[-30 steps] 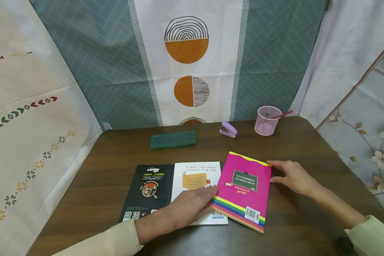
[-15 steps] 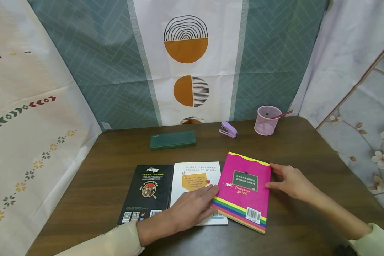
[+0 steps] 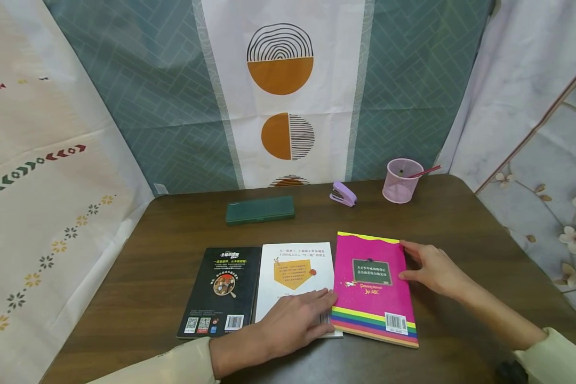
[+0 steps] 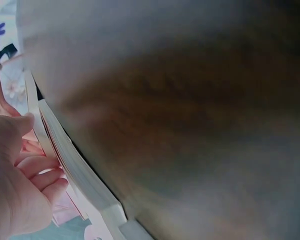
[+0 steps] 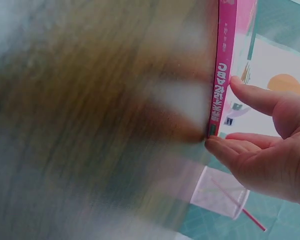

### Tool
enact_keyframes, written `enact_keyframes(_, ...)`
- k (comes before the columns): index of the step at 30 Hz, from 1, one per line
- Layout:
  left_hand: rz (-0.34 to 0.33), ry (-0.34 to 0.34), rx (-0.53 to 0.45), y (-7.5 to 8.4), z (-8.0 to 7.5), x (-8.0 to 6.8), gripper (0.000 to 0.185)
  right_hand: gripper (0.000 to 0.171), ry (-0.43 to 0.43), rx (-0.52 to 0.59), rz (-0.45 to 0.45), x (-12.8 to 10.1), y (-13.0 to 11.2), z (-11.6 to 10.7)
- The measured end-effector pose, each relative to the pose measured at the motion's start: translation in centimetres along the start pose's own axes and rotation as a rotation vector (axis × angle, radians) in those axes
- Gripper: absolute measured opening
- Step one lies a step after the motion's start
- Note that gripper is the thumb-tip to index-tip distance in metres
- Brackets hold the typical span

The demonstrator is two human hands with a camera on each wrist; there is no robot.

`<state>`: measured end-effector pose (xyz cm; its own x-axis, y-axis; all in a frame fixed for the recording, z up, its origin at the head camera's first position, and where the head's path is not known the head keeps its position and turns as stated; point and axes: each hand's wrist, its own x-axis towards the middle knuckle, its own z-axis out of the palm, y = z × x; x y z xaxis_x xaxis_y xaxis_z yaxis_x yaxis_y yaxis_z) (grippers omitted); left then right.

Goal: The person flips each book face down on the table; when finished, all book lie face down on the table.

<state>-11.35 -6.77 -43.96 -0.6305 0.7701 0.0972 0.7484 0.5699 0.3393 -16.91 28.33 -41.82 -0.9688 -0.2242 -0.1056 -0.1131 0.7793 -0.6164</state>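
Three books lie side by side on the brown table [image 3: 163,250]: a black book [image 3: 221,288], a white book [image 3: 295,272] and a pink book [image 3: 372,285] with rainbow stripes along its near edge. My left hand [image 3: 295,322] lies flat on the white book's near right corner, fingertips against the pink book's left edge. My right hand [image 3: 432,266] rests with straight fingers against the pink book's right edge; in the right wrist view its thumb and fingers [image 5: 250,95] touch the pink spine [image 5: 222,70]. The left wrist view shows the left hand [image 4: 20,175] on book pages.
Toward the back of the table lie a dark green pencil case [image 3: 260,209], a purple stapler [image 3: 343,194] and a pink mesh pen cup [image 3: 401,180] holding a red pencil. Patterned cloths hang behind and at both sides of the table.
The pink book has turned from a tilted lie to square beside the white book, pushed by both hands. The left hand slid slightly toward me and right.
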Motion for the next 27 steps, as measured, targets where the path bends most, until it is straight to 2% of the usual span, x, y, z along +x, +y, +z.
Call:
enact_keyframes(6,0.027,-0.011,-0.028,0.4,0.1,-0.1,0.068,0.085,0.002,0.035,-0.022,0.2,0.2,0.1)
enact_keyframes(14,0.036,0.013,0.025,0.6,0.4,-0.2,0.067,0.085,0.02,0.034,0.015,0.3,0.0,0.5)
enact_keyframes(27,0.028,-0.049,0.052,1.0,0.4,0.2,0.066,0.079,0.044,0.071,-0.034,1.1,-0.3,0.7)
